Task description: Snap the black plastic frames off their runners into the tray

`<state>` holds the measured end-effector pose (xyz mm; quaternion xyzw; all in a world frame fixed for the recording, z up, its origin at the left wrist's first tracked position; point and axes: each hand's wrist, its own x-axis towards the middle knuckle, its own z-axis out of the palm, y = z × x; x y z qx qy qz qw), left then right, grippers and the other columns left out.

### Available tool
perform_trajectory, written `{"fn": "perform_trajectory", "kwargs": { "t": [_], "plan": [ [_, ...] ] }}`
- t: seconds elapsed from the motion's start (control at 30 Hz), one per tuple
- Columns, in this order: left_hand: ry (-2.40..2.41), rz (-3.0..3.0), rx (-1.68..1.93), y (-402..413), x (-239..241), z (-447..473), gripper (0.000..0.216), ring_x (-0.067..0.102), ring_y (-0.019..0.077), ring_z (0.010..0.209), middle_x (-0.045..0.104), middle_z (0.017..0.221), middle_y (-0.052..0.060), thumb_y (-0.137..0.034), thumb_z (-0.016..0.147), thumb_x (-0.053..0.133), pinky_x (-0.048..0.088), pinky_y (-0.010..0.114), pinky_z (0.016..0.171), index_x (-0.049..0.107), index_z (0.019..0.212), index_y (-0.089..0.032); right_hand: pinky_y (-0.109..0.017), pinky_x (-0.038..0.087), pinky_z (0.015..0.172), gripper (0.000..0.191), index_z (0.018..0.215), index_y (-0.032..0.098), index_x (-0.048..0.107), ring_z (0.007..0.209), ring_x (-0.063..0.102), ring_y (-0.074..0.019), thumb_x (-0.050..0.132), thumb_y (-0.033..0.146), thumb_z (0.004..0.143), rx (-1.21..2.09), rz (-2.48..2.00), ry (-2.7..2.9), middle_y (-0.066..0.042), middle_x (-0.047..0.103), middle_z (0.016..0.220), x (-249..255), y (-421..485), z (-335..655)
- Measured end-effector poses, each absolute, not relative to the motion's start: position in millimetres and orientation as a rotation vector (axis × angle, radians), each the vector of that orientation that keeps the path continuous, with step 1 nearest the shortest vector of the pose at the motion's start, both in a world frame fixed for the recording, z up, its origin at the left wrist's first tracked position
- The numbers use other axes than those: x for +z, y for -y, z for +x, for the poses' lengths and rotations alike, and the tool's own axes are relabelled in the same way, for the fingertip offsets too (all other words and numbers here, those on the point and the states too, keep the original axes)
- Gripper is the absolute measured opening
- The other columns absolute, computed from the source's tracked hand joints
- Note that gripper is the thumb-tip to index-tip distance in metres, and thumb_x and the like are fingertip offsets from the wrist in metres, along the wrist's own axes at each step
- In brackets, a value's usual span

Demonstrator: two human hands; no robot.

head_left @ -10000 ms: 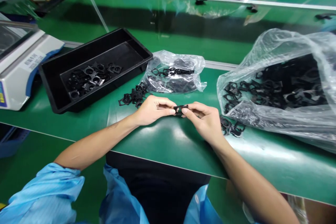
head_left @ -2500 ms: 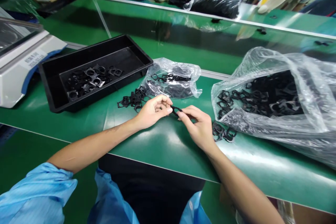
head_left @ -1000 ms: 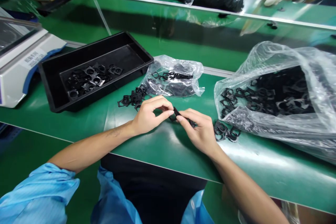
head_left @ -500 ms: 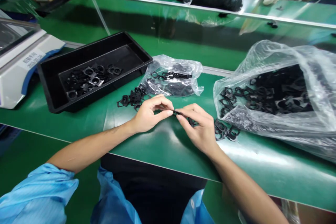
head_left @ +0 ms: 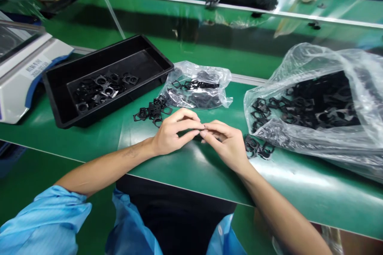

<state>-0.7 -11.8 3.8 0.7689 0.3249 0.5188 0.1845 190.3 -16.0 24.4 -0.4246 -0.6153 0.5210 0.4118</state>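
Green workbench (head_left: pixel 191 171), one black tray (head_left: pixel 98 57), two plastic bags (head_left: pixel 196 85) (head_left: pixel 311 107); left hand (head_left: pixel 175 133) and right hand (head_left: pixel 226 141) touch at fingertips.

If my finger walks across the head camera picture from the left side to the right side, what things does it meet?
White bench machine → black plastic tray → small heap of black frame parts → left hand → right hand → second small heap of black frame parts → big clear plastic bag

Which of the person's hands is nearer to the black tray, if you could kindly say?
Left: the left hand sits just in front of the black tray's right end; the right hand lies farther right.
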Motion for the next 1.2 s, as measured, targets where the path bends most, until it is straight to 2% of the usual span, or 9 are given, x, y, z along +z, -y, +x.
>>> {"fn": "perform_trajectory", "kwargs": {
  "t": [0.1, 0.2, 0.4, 0.6, 0.73, 0.83, 0.9, 0.97, 1.2],
  "plan": [
    [-0.901, 2.242, 1.494, 11.6, 5.2, -2.4, 0.009, 0.067, 0.0125, 0.083, 0.069, 0.093, 0.004, -0.016, 0.091, 0.066, 0.057, 0.026, 0.075, 0.073, 0.095, -0.02, -0.027, 0.062, 0.066, 0.034, 0.091, 0.019, 0.078, 0.065, 0.066, -0.0117, 0.086, 0.047, 0.072, 1.441, -1.026, 1.459, -0.004, 0.067, 0.088, 24.3, 15.8, 188.8],
    [-0.975, 2.251, 1.507, 11.5, 5.9, -3.7, 0.007, 0.068, 0.0129, 0.083, 0.071, 0.092, 0.004, -0.017, 0.091, 0.066, 0.058, 0.026, 0.076, 0.073, 0.093, -0.02, -0.028, 0.063, 0.071, 0.042, 0.092, 0.017, 0.078, 0.068, 0.068, -0.0122, 0.092, 0.044, 0.062, 1.571, -1.02, 1.338, -0.003, 0.07, 0.086, 23.0, 14.5, 188.1],
    [-1.05, 2.321, 1.438, 9.7, 7.3, -6.2, 0.008, 0.069, 0.015, 0.085, 0.072, 0.091, 0.005, -0.025, 0.093, 0.066, 0.058, 0.029, 0.079, 0.072, 0.091, -0.019, -0.035, 0.065, 0.075, 0.048, 0.089, 0.016, 0.077, 0.067, 0.072, -0.0169, 0.093, 0.048, 0.057, 1.603, -1.084, 1.252, -0.003, 0.073, 0.075, 20.7, 13.4, 187.4],
    [-1.048, 2.438, 1.258, 8.5, 5.9, -9.5, 0.012, 0.066, 0.0148, 0.086, 0.07, 0.093, 0.006, -0.021, 0.097, 0.059, 0.055, 0.028, 0.079, 0.069, 0.092, -0.019, -0.029, 0.063, 0.068, 0.039, 0.088, 0.016, 0.078, 0.065, 0.068, -0.0133, 0.087, 0.047, 0.068, 1.458, -1.07, 1.399, -0.004, 0.072, 0.082, 14.7, 13.5, 186.4],
    [-1.022, 2.171, 1.201, 8.3, 4.8, -8.1, 0.011, 0.064, 0.0149, 0.085, 0.066, 0.089, 0.005, -0.025, 0.096, 0.06, 0.054, 0.028, 0.076, 0.065, 0.089, -0.018, -0.028, 0.062, 0.068, 0.02, 0.09, 0.018, 0.08, 0.067, 0.066, -0.0124, 0.078, 0.036, 0.081, 1.257, -1.048, 1.579, -0.005, 0.071, 0.086, 13.1, 13.8, 187.3],
    [-1.01, 1.885, 1.202, 8.2, 3.3, -5.1, 0.014, 0.064, 0.0127, 0.08, 0.065, 0.087, 0.002, -0.03, 0.093, 0.064, 0.054, 0.025, 0.072, 0.062, 0.101, -0.019, -0.029, 0.06, 0.069, 0.011, 0.092, 0.021, 0.08, 0.071, 0.067, -0.0144, 0.072, 0.025, 0.086, 1.066, -1.018, 1.744, -0.004, 0.073, 0.086, 13.0, 14.3, 188.5],
    [-1.012, 1.863, 1.208, 8.1, 3.0, -3.9, 0.016, 0.064, 0.0121, 0.079, 0.065, 0.088, 0.002, -0.029, 0.093, 0.064, 0.054, 0.024, 0.073, 0.062, 0.104, -0.019, -0.031, 0.059, 0.069, 0.013, 0.093, 0.023, 0.08, 0.072, 0.067, -0.0157, 0.069, 0.02, 0.087, 0.926, -0.992, 1.822, -0.004, 0.073, 0.083, 12.7, 14.8, 188.8],
    [-1.027, 1.973, 1.237, 7.7, 3.9, -4.2, 0.01, 0.063, 0.0132, 0.08, 0.066, 0.088, 0.003, -0.027, 0.093, 0.063, 0.053, 0.027, 0.075, 0.065, 0.097, -0.018, -0.031, 0.059, 0.07, 0.015, 0.095, 0.023, 0.08, 0.073, 0.067, -0.0161, 0.068, 0.018, 0.087, 0.841, -0.973, 1.843, -0.004, 0.073, 0.083, 12.5, 15.6, 188.6],
    [-0.96, 2.186, 1.346, 5.5, 8.8, -8.3, 0.005, 0.065, 0.0153, 0.083, 0.071, 0.087, 0.004, -0.023, 0.091, 0.066, 0.052, 0.031, 0.079, 0.066, 0.091, -0.018, -0.031, 0.06, 0.076, 0.017, 0.103, 0.02, 0.075, 0.073, 0.069, -0.016, 0.07, 0.023, 0.087, 0.87, -1.092, 1.676, -0.005, 0.076, 0.093, 18.4, 19.5, 187.7]
  ]
}}
